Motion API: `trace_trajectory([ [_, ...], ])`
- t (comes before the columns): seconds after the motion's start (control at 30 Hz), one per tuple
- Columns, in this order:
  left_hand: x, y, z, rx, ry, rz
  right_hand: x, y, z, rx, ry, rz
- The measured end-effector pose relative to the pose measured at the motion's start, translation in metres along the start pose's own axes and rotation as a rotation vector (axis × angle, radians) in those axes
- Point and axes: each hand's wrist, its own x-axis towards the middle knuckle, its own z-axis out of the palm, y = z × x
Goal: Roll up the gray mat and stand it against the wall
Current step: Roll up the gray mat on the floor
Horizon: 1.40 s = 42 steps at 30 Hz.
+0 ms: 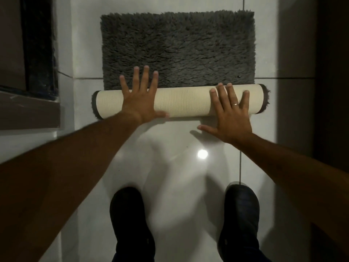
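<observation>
Dim overhead light, bright glare spot on glossy floor tiles (202,154), blurred dark edges.

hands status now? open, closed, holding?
Left hand: open, flat on the rolled part of the gray mat, gripping nothing.
Right hand: open, fingers spread on the roll, gripping nothing.

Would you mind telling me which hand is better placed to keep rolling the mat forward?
The left hand: it lies flat atop the roll, while the right hand sits lower, thumb off it.
</observation>
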Motion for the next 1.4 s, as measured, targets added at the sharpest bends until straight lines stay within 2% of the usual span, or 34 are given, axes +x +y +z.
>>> trace_trajectory([
  [0.07, -0.014, 0.006, 0.002, -0.039, 0.180, 0.054, 0.022, 0.003, -0.007, -0.009, -0.027, 0.014],
  [0.13, -0.032, 0.009, 0.011, -0.101, 0.223, 0.053, 0.049, 0.005, -0.018, -0.006, -0.072, 0.051],
  [0.23, -0.030, 0.004, 0.015, 0.006, 0.066, 0.021, 0.071, 0.005, -0.024, -0.062, -0.128, 0.082],
  [0.33, -0.011, -0.005, 0.005, 0.042, 0.049, -0.020, 0.071, 0.008, -0.026, -0.141, -0.085, 0.042],
  [0.5, -0.020, -0.014, -0.003, 0.016, 0.052, 0.028, 0.051, 0.007, -0.025, -0.077, -0.107, 0.019],
  [0.6, -0.047, -0.010, 0.003, -0.032, -0.049, 0.064, 0.021, 0.008, -0.020, -0.009, -0.180, -0.042],
  [0.7, -0.078, -0.004, 0.009, 0.041, -0.161, 0.146, -0.018, 0.013, -0.009, 0.044, -0.320, -0.103],
  [0.8, -0.093, 0.004, 0.019, 0.068, -0.372, 0.216, -0.052, 0.012, 0.003, 0.113, -0.443, -0.097],
  [0.87, -0.088, 0.005, 0.019, 0.033, -0.461, 0.213, -0.072, 0.006, 0.011, 0.108, -0.362, -0.085],
  [0.93, -0.076, -0.001, 0.014, -0.033, -0.419, 0.149, -0.088, -0.001, 0.018, 0.106, -0.172, -0.077],
  [0.97, -0.071, -0.005, 0.010, -0.040, -0.347, 0.132, -0.093, -0.005, 0.022, 0.092, -0.098, -0.076],
  [1.03, -0.073, -0.014, 0.005, 0.012, -0.095, 0.131, -0.088, -0.012, 0.024, 0.064, -0.005, -0.027],
  [1.1, -0.090, -0.013, 0.012, 0.004, 0.212, 0.159, -0.068, -0.014, 0.018, 0.062, 0.028, 0.059],
  [1.13, -0.097, -0.010, 0.017, -0.010, 0.293, 0.182, -0.052, -0.013, 0.013, 0.067, 0.033, 0.100],
  [1.17, -0.104, -0.006, 0.021, -0.026, 0.268, 0.192, -0.038, -0.011, 0.008, 0.073, 0.034, 0.134],
  [1.27, -0.089, 0.007, 0.022, -0.042, -0.001, 0.098, -0.004, -0.003, -0.005, 0.107, 0.065, 0.198],
  [1.4, -0.016, 0.002, 0.002, -0.068, -0.111, 0.025, 0.026, -0.007, -0.016, 0.085, 0.033, 0.015],
])
